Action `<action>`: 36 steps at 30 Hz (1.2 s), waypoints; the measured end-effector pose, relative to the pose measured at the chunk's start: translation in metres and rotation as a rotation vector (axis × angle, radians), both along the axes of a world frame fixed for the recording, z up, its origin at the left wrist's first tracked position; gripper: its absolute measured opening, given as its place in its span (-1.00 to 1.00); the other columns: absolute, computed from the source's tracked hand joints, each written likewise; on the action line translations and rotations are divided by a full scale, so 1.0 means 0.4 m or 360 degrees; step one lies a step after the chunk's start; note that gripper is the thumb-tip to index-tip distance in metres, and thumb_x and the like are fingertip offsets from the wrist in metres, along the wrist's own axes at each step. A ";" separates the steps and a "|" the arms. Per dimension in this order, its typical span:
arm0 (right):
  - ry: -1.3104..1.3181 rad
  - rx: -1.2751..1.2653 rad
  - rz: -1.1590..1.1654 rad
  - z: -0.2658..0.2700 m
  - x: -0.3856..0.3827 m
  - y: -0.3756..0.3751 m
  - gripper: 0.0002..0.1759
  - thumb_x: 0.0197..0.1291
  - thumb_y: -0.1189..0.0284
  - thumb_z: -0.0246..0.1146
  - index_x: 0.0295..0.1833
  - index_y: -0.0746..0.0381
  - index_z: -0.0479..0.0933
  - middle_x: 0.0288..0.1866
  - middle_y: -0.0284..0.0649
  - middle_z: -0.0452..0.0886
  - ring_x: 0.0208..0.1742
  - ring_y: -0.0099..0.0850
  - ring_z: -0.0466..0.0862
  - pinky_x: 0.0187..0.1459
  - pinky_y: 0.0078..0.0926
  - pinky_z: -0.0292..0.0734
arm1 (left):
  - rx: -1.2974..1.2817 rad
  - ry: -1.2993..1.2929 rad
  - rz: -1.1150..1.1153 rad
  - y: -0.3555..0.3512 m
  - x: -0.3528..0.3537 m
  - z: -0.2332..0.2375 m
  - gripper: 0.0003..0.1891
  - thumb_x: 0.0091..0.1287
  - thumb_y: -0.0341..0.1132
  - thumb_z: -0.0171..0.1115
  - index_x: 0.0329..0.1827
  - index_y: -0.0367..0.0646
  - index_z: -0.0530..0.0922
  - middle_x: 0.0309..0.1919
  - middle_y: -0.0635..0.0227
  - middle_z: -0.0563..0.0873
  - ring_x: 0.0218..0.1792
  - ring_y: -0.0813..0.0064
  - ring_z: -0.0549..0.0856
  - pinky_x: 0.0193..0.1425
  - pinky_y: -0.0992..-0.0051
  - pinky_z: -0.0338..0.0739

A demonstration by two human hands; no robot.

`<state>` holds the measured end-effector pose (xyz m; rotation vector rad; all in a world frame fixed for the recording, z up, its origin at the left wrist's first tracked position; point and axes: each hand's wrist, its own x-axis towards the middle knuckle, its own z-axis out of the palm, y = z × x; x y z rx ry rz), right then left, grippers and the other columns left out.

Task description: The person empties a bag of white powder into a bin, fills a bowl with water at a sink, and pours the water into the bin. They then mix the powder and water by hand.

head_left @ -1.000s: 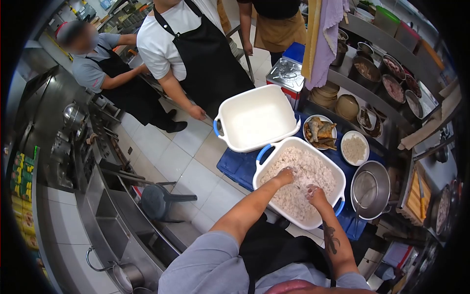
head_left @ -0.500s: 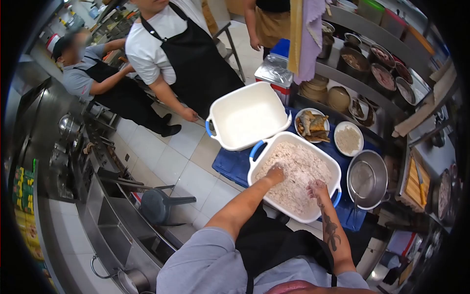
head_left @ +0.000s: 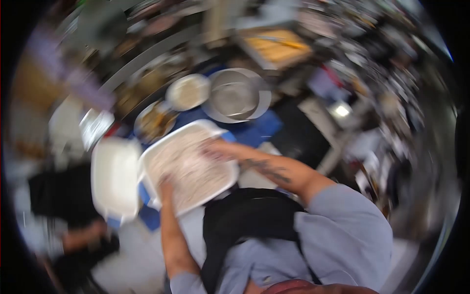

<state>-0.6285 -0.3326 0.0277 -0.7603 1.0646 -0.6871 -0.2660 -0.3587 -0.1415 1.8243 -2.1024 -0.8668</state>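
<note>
A white tub (head_left: 226,182) with blue handles holds a pale, crumbly or floury mixture (head_left: 183,161). My left hand (head_left: 167,185) reaches into its left side, fingers in or against the mixture and blurred. At the upper right of the mixture is my right hand (head_left: 218,148), also smeared by motion, close to the tub's rim. Whether either hand grasps any mixture cannot be made out. An empty-looking white tub (head_left: 116,176) stands directly left of the filled one.
Beyond the tubs are a plate of brownish food (head_left: 155,122), a bowl of pale grains (head_left: 188,92) and a metal pot (head_left: 235,95) on a blue surface (head_left: 264,128). A wooden board (head_left: 276,46) lies farther back. A co-worker's arm (head_left: 85,236) is at the lower left.
The head view has swung to the right, shifting the tubs and co-worker leftward and blurring the picture. Both my hands remain at the mixture, my right hand now nearer the tub's far right corner.
</note>
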 end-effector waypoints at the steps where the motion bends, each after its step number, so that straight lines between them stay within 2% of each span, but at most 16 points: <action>1: -0.0057 -0.0127 -0.0009 0.054 -0.008 0.024 -0.44 0.19 0.01 0.14 0.22 0.08 0.41 0.01 -0.25 0.57 0.04 -0.42 0.54 -0.01 -0.36 0.52 | 0.0026 0.0110 -0.0002 -0.026 0.023 -0.050 -0.67 0.28 -0.36 0.04 0.08 -0.25 0.56 0.09 0.05 0.58 0.17 0.11 0.49 0.33 0.27 0.29; 2: -0.0070 -0.0086 0.0003 0.037 0.005 0.015 -0.48 0.17 0.05 0.16 0.18 0.08 0.43 -0.04 -0.31 0.58 -0.03 -0.48 0.56 -0.10 -0.45 0.54 | 0.0117 0.0474 0.0201 -0.056 0.044 -0.097 -0.66 0.23 -0.34 0.15 0.04 -0.30 0.57 0.08 0.03 0.59 0.15 0.15 0.51 0.28 0.30 0.34; 4: -0.0185 -0.0033 0.0123 -0.043 0.053 -0.038 -0.70 0.12 0.22 0.19 -0.15 0.22 0.54 -0.44 -0.34 0.54 -0.59 -0.58 0.44 -0.63 -0.55 0.39 | 0.0087 0.0820 0.0426 -0.034 0.003 -0.026 -0.64 0.22 -0.31 0.18 0.03 -0.32 0.54 0.02 0.07 0.60 0.08 0.20 0.54 0.22 0.29 0.36; 6: -0.0305 0.0120 0.0197 -0.020 0.081 -0.047 -0.78 0.13 0.28 0.17 -0.29 0.23 0.52 -0.56 -0.36 0.47 -0.71 -0.61 0.34 -0.74 -0.54 0.27 | 0.0106 0.0731 0.0416 -0.053 0.018 -0.045 -0.64 0.25 -0.31 0.15 0.06 -0.32 0.52 -0.01 0.09 0.61 0.06 0.19 0.54 0.21 0.30 0.37; 12: -0.0382 0.0111 0.0166 0.044 0.110 -0.025 -0.82 0.14 0.31 0.16 -0.31 0.20 0.53 -0.60 -0.37 0.45 -0.71 -0.60 0.33 -0.74 -0.56 0.21 | 0.0218 0.0592 0.0349 -0.061 0.013 -0.019 -0.68 0.22 -0.34 0.19 0.03 -0.27 0.54 -0.01 0.05 0.61 0.06 0.11 0.54 0.22 0.26 0.37; 13: -0.0279 0.0025 0.0070 0.009 0.114 -0.023 -0.78 0.16 0.27 0.18 -0.21 0.18 0.54 -0.51 -0.36 0.52 -0.64 -0.57 0.41 -0.70 -0.56 0.28 | -0.0185 0.0140 -0.0156 -0.071 0.052 -0.079 -0.70 0.18 -0.37 0.22 -0.01 -0.23 0.57 0.02 0.03 0.61 0.10 0.08 0.53 0.24 0.25 0.38; 16: -0.0457 0.0155 -0.0257 -0.041 0.103 0.009 -0.64 0.22 0.18 0.19 0.05 0.12 0.48 -0.21 -0.33 0.60 -0.28 -0.54 0.54 -0.35 -0.48 0.51 | -0.0278 -0.0646 -0.0476 -0.032 0.060 -0.111 -0.69 0.26 -0.24 0.10 -0.02 -0.14 0.63 0.14 0.19 0.58 0.27 0.29 0.45 0.44 0.31 0.15; 17: -0.0338 0.0227 0.0045 -0.060 0.082 -0.009 -0.59 0.23 0.20 0.19 0.16 0.09 0.42 0.02 -0.27 0.56 0.02 -0.42 0.56 -0.06 -0.33 0.54 | -0.0234 -0.0751 -0.0178 -0.021 0.044 -0.114 -0.69 0.26 -0.24 0.10 -0.02 -0.14 0.63 0.14 0.19 0.58 0.27 0.29 0.45 0.44 0.31 0.15; 18: -0.0142 0.0330 0.0000 0.019 0.093 -0.009 -0.59 0.24 0.22 0.19 0.16 0.10 0.42 0.02 -0.26 0.55 0.00 -0.43 0.55 -0.06 -0.36 0.55 | 0.0145 -0.0020 0.0215 -0.008 0.015 -0.108 -0.48 0.32 -0.13 0.04 0.31 -0.17 0.36 0.26 -0.06 0.41 0.33 0.03 0.33 0.44 0.20 0.14; 20: -0.0180 0.0494 -0.0164 0.017 0.127 -0.019 -0.86 0.28 0.30 0.15 -0.26 0.13 0.48 -0.49 -0.41 0.48 -0.56 -0.65 0.44 -0.60 -0.67 0.37 | 0.0047 -0.0216 0.0116 0.003 0.015 -0.201 -0.39 0.34 -0.06 0.00 0.39 -0.19 0.23 0.31 -0.13 0.32 0.34 -0.03 0.28 0.44 0.14 0.11; 21: -0.0190 0.0386 0.0104 0.060 0.133 -0.033 -0.80 0.29 0.35 0.10 -0.42 0.11 0.41 -0.63 -0.46 0.36 -0.71 -0.69 0.29 -0.73 -0.71 0.17 | 0.0030 -0.0686 -0.0121 0.007 -0.031 -0.112 -0.37 0.33 -0.01 0.01 0.38 -0.20 0.24 0.30 -0.13 0.33 0.34 -0.02 0.29 0.45 0.14 0.09; 22: -0.0140 0.0428 0.0096 0.075 0.146 -0.031 -0.81 0.27 0.38 0.09 -0.43 0.11 0.39 -0.64 -0.45 0.34 -0.75 -0.68 0.23 -0.77 -0.70 0.10 | 0.0183 -0.0421 0.0155 0.035 -0.084 0.104 -0.37 0.33 0.03 0.00 0.34 -0.23 0.29 0.27 -0.15 0.36 0.32 -0.01 0.31 0.44 0.16 0.09; 23: -0.0195 0.0408 0.0148 0.064 0.150 -0.028 -0.83 0.25 0.40 0.08 -0.42 0.13 0.38 -0.65 -0.43 0.33 -0.76 -0.67 0.21 -0.77 -0.70 0.08 | 0.0059 -0.0266 0.0148 0.023 -0.068 -0.004 -0.38 0.31 0.05 0.01 0.29 -0.24 0.35 0.22 -0.14 0.41 0.30 -0.01 0.34 0.43 0.17 0.10; 24: -0.0289 0.0490 0.0150 0.085 0.156 -0.020 -0.80 0.26 0.39 0.11 -0.44 0.16 0.40 -0.65 -0.42 0.34 -0.76 -0.66 0.22 -0.74 -0.69 0.08 | 0.0044 0.0037 0.0425 0.050 -0.098 0.147 -0.40 0.30 0.05 0.01 0.25 -0.24 0.39 0.18 -0.13 0.45 0.28 0.00 0.35 0.44 0.18 0.09; 32: -0.0592 0.0524 0.0045 0.087 0.090 -0.049 -0.81 0.28 0.38 0.08 -0.39 0.19 0.41 -0.63 -0.33 0.37 -0.77 -0.62 0.23 -0.78 -0.67 0.11 | 0.0002 -0.0183 0.0074 0.029 -0.076 0.153 -0.50 0.32 0.02 -0.02 0.09 -0.20 0.55 0.15 -0.03 0.50 0.25 0.06 0.39 0.43 0.21 0.09; 36: -0.0623 0.0612 0.0011 0.036 0.076 -0.062 -0.81 0.26 0.35 0.08 -0.40 0.19 0.40 -0.62 -0.32 0.37 -0.78 -0.61 0.22 -0.79 -0.65 0.09 | -0.0076 -0.0248 0.0122 0.036 -0.087 0.205 -0.58 0.35 -0.08 0.01 0.12 -0.19 0.49 0.05 -0.06 0.56 0.17 0.01 0.48 0.30 0.18 0.33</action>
